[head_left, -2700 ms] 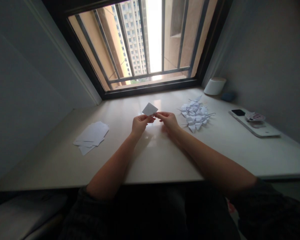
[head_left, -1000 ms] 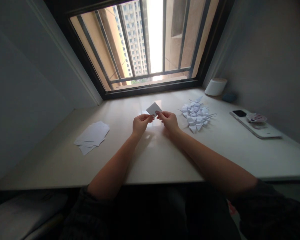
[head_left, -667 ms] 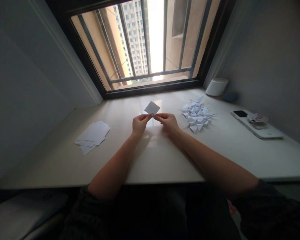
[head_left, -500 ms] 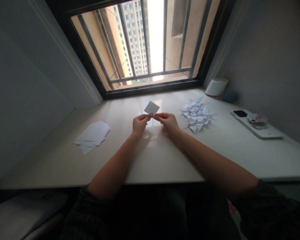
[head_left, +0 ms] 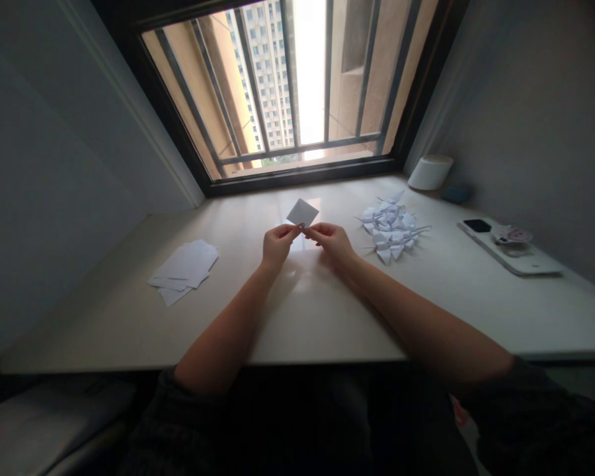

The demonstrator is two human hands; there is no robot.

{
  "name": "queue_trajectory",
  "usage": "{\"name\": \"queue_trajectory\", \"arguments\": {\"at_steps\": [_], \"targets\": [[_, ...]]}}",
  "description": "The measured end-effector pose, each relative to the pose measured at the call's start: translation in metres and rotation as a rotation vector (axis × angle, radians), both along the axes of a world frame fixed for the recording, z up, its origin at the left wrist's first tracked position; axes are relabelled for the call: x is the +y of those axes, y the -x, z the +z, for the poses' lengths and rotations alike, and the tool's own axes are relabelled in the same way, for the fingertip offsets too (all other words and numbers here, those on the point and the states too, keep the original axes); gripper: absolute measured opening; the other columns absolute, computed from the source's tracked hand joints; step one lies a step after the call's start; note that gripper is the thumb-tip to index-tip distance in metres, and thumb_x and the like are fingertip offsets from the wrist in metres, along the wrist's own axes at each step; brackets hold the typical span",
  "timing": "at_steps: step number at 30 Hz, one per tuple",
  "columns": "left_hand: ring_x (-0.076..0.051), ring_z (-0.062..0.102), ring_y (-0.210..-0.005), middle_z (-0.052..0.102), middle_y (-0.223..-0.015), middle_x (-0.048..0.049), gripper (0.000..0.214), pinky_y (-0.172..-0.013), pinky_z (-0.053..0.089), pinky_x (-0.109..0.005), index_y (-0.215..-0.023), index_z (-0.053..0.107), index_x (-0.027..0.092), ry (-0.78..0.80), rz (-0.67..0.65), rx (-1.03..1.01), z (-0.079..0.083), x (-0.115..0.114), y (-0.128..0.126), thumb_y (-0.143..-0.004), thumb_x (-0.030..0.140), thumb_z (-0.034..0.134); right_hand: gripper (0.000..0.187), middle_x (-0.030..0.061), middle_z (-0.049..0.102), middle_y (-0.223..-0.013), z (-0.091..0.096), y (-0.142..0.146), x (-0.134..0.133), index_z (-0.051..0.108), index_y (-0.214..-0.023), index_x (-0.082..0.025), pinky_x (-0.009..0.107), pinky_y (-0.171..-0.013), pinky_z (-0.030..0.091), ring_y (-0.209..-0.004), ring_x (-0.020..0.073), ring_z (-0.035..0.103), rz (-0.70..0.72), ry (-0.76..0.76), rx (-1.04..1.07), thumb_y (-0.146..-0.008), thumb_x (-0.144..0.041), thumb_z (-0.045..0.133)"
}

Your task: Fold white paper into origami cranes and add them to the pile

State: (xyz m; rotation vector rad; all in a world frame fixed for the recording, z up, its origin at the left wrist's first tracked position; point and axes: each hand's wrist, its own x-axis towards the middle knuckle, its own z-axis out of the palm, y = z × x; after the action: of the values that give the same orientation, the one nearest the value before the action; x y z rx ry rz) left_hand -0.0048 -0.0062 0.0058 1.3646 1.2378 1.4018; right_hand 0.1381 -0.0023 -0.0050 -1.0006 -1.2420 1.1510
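Note:
A small square of paper, grey against the window light, is held up above the table with one corner toward me. My left hand pinches that near corner between thumb and fingers. Right beside it, my right hand pinches the same corner, the fingertips of both hands nearly touching. The fingers hide the corner itself, so I cannot tell whether it is folded there. To the right of my right hand lies a pile of folded white paper pieces with pointed ends.
On the left of the white table lies a loose stack of white paper sheets. A phone with a round grip rests at the right. A white cup-like container and a dark blue item stand by the wall, near the barred window.
The paper square has shifted very slightly to the right and tilted a little. Both hands stay pinched at its near corner.

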Motion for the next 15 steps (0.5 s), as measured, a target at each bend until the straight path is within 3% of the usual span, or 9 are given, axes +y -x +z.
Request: {"name": "queue_trajectory", "arguments": {"at_steps": [5, 11, 15], "targets": [[-0.015, 0.056, -0.076, 0.064, -0.075, -0.0033, 0.033, -0.068, 0.04, -0.026, -0.071, 0.071, 0.019, 0.144, 0.054, -0.211, 0.0043, 0.0011, 0.0026, -0.059, 0.049, 0.078, 0.031, 0.0015, 0.067, -0.067, 0.0044, 0.0016, -0.003, 0.068, -0.066, -0.019, 0.027, -0.063, 0.04, -0.066, 0.0133, 0.056, 0.057, -0.041, 0.023, -0.06, -0.048, 0.076], [-0.013, 0.052, -0.074, 0.058, -0.073, -0.0018, 0.029, -0.065, 0.039, -0.024, -0.07, 0.068, 0.019, 0.113, 0.127, -0.254, 0.0072, 0.002, 0.0065, -0.061, 0.044, 0.077, 0.029, 0.0021, 0.068, -0.068, 0.0043, 0.0033, -0.0048, 0.067, -0.066, -0.018, 0.028, -0.065, 0.04, -0.067, 0.0138, 0.056, 0.082, -0.038, 0.011, -0.061, -0.046, 0.074], [-0.011, 0.049, -0.069, 0.051, -0.067, 0.0007, 0.03, -0.062, 0.038, -0.022, -0.059, 0.054, 0.018, 0.107, 0.13, -0.284, 0.0045, 0.001, 0.0037, -0.067, 0.041, 0.073, 0.026, 0.0015, 0.067, -0.068, 0.004, 0.0049, -0.0056, 0.067, -0.066, -0.018, 0.028, -0.066, 0.04, -0.067, 0.0135, 0.056, 0.119, -0.031, 0.032, -0.061, -0.043, 0.075]]}}
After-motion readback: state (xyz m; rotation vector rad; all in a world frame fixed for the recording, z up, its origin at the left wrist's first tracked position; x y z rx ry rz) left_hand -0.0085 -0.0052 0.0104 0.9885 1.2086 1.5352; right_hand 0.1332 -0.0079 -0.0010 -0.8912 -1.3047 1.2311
